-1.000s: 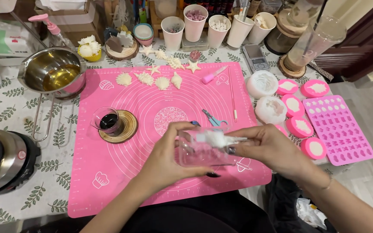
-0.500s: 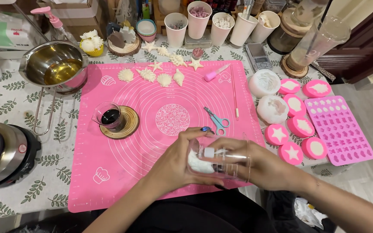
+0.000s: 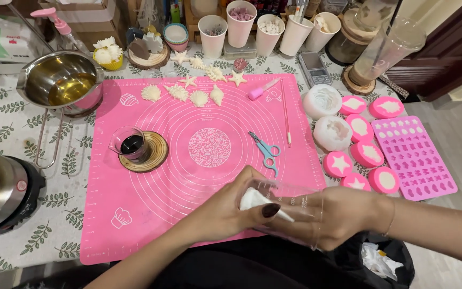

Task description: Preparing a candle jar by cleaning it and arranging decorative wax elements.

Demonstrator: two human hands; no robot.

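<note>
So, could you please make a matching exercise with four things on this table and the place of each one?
Things:
1. scissors
2. small glass of dark liquid
3. metal pot
4. clear cup

Places:
A. on a round wooden coaster
B. held in both hands, near the front edge of the mat
C. flat on the pink mat, right of its centre circle
D. off the mat, past its far left corner

Pairs: 1-C, 2-A, 3-D, 4-B
</note>
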